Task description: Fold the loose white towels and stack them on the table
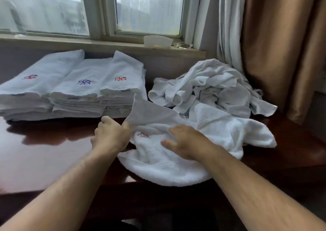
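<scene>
White towel (176,169) lies crumpled near the front edge of the tabletop (44,151). The left hand (111,137) pinches its lifted corner; the right hand (185,142) grasps a fold in its middle. This seems to be the spreading step; next, both hands must find matching corners.

Left hand (110,136) pinches a raised corner of the loose towel (176,167) spread on the dark table (44,160); right hand (185,142) lies on the towel, fingers curled into the cloth. Three folded stacks (74,89) side by side at back left under the window (98,10), each with an embroidered mark on top. Unfolded pile (211,87) back right, beside the brown curtain (282,45).
</scene>
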Demonstrator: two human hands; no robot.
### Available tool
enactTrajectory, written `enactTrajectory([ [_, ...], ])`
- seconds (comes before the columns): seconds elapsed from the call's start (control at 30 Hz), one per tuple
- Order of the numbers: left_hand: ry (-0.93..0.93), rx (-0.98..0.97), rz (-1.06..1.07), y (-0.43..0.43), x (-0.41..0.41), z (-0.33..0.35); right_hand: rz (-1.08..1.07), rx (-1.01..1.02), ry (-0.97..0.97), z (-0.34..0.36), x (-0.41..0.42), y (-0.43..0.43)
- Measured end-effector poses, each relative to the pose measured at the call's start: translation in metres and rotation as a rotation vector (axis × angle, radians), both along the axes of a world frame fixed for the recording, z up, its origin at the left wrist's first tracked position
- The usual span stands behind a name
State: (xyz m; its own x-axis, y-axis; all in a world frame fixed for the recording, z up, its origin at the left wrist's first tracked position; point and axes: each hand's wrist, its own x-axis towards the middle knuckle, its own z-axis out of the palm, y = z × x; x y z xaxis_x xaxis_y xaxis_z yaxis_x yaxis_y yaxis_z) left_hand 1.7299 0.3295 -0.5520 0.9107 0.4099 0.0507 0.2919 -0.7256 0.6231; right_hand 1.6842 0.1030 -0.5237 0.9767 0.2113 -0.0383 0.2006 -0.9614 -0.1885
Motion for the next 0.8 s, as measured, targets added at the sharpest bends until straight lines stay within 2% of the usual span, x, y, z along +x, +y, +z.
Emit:
enactTrajectory([
  [0.1, 0.214, 0.125, -0.188, 0.005, 0.001, -0.002, -0.031, 0.008, -0.069, -0.015, 0.016, 0.011],
  [0.17, 0.141, 0.008, -0.368, 0.002, 0.001, -0.003, -0.116, 0.102, -0.175, -0.024, 0.022, 0.012],
  [0.2, 0.044, -0.142, -0.456, -0.001, 0.001, -0.005, -0.139, 0.124, -0.219, -0.029, 0.025, 0.011],
  [0.27, -0.139, -0.607, -0.576, -0.006, 0.001, -0.005, -0.150, 0.161, -0.280, -0.036, 0.030, 0.008],
  [0.33, -0.170, -1.086, -0.616, -0.007, 0.000, 0.004, -0.171, 0.342, -0.329, -0.038, 0.035, 0.003],
  [0.37, -0.137, -1.170, -0.655, -0.006, 0.001, 0.007, -0.187, 0.462, -0.338, -0.037, 0.038, 0.000],
  [0.4, -0.077, -1.142, -0.716, -0.004, 0.002, 0.009, -0.206, 0.560, -0.337, -0.035, 0.040, -0.002],
  [0.43, 0.000, -1.026, -0.797, -0.003, 0.002, 0.008, -0.213, 0.620, -0.337, -0.034, 0.042, -0.003],
  [0.5, 0.110, -0.767, -0.940, -0.004, 0.001, 0.004, -0.216, 0.631, -0.366, -0.033, 0.044, -0.004],
  [0.53, 0.109, -0.713, -0.938, -0.004, 0.000, 0.004, -0.223, 0.621, -0.394, -0.033, 0.044, -0.004],
  [0.6, 0.061, -0.792, -0.845, -0.003, -0.002, 0.010, -0.252, 0.620, -0.454, -0.032, 0.046, -0.003],
  [0.7, -0.074, -1.057, -0.751, 0.008, -0.005, 0.025, -0.292, 0.557, -0.449, -0.025, 0.051, 0.002],
  [0.73, -0.124, -1.027, -0.729, 0.014, -0.008, 0.031, -0.288, 0.502, -0.426, -0.023, 0.053, 0.006],
  [0.8, -0.199, -0.761, -0.646, 0.025, -0.009, 0.041, -0.243, 0.407, -0.417, -0.017, 0.053, 0.018],
])
